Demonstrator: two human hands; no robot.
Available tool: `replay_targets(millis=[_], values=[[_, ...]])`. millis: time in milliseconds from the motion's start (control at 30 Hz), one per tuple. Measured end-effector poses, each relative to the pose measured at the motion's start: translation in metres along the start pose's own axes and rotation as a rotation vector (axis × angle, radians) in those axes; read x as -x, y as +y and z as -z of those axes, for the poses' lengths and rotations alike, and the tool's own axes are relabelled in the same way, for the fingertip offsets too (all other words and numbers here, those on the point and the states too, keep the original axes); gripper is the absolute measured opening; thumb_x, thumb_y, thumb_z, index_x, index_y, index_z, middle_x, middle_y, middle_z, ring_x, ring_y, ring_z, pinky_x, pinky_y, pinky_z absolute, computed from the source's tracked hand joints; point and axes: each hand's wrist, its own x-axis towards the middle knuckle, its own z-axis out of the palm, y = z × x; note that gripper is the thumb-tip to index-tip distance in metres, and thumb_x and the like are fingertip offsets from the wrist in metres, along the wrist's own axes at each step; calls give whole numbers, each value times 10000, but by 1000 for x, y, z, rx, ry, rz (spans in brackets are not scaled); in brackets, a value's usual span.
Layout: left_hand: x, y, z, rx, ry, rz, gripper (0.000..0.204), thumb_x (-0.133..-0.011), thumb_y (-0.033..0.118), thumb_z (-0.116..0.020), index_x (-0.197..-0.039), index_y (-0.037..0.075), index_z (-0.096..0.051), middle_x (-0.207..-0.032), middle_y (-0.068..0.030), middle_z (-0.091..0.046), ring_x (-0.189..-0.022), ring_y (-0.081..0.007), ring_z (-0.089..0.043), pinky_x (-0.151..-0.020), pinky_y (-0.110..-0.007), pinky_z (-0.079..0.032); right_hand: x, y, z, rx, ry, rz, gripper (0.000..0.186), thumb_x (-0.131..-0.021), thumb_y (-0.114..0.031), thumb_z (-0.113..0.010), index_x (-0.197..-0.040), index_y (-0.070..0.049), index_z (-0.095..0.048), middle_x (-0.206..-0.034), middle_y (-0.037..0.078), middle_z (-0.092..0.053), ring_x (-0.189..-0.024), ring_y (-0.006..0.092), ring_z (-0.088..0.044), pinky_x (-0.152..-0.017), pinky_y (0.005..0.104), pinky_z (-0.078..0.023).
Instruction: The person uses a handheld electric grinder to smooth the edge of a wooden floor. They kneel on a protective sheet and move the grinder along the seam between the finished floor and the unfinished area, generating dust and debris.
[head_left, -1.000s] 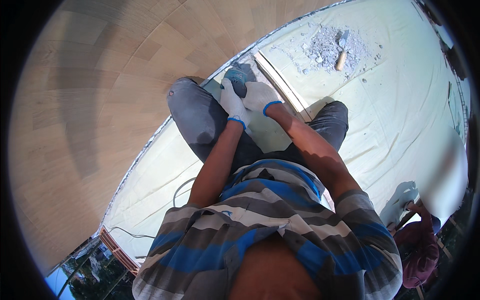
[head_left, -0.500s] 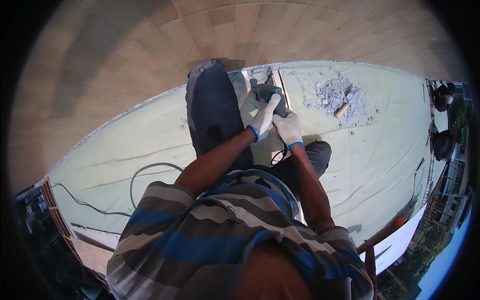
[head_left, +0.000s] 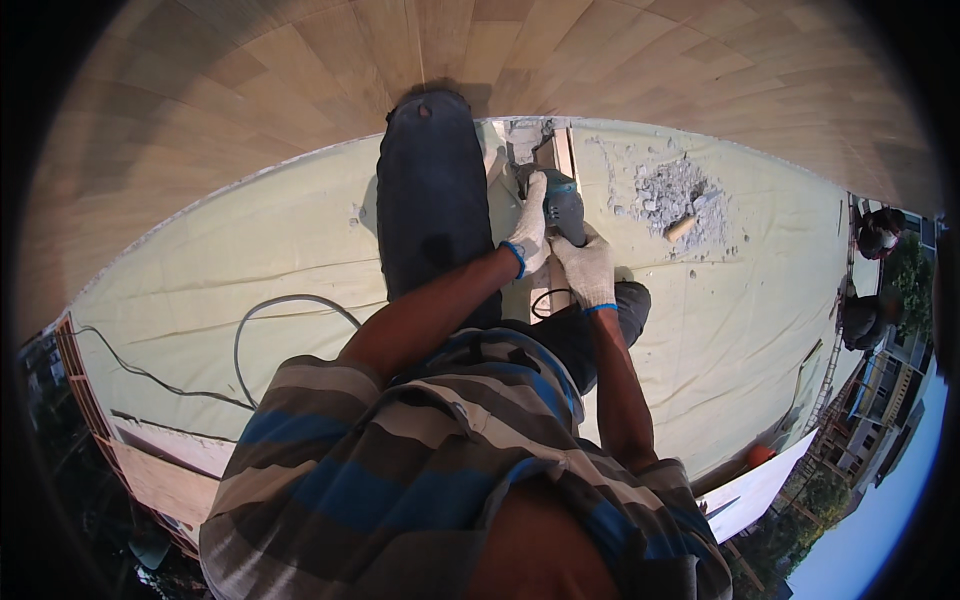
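A plank-patterned surface in brown tones curves across the top of the view (whether it is a wall or a floor, I cannot tell), and below it spreads a wrinkled, pale yellow-green sheet. On this sheet the person is down low with legs apart, the left knee reaching up to the brown edge. Between the legs, a little right of that knee, is a teal and dark grey power tool, and both gloved hands are closed on it. Its long axis slants: the head end lies up and to the left, toward the broken strip along the brown edge, while the rear of the body comes down and to the right, toward the person. The left hand holds along the left side near the head, so it is the hand nearer that strip; the right hand is wrapped about the rear end, closer to the body. What the head touches is too dark and small to tell. Just beyond the tool, wooden strips run up to the brown edge, and a black cord loops just below the gloves. Off to the right, apart from both hands, a heap of grey rubble lies on the sheet with a wooden handle at its near side.
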Motion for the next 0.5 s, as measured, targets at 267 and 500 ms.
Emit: replay_targets(millis=[267, 500], values=[[-3, 7, -13, -36, 15, -138, 672, -1101, 727, -471, -1426, 166, -650, -1333, -22, -719, -1260, -189, -654, -1117, -385, -496, -8, -13, 3, -68, 64, 152, 388, -921, -263, -811, -1219, -15, -793, -1000, 117, -822, -942, 152, -750, -885, 349, -583], [-8, 10, -19, -4, -76, -110, 662, -1136, 669, -447, -1495, 131, -587, -1397, -67, -679, -1289, -216, -641, -1168, -407, -490, -22, -1, 10, -105, 22, 116, 378, -932, -259, -817, -1216, -11, -793, -978, 74, -805, -904, 108, -697, -848, 327, -571]])
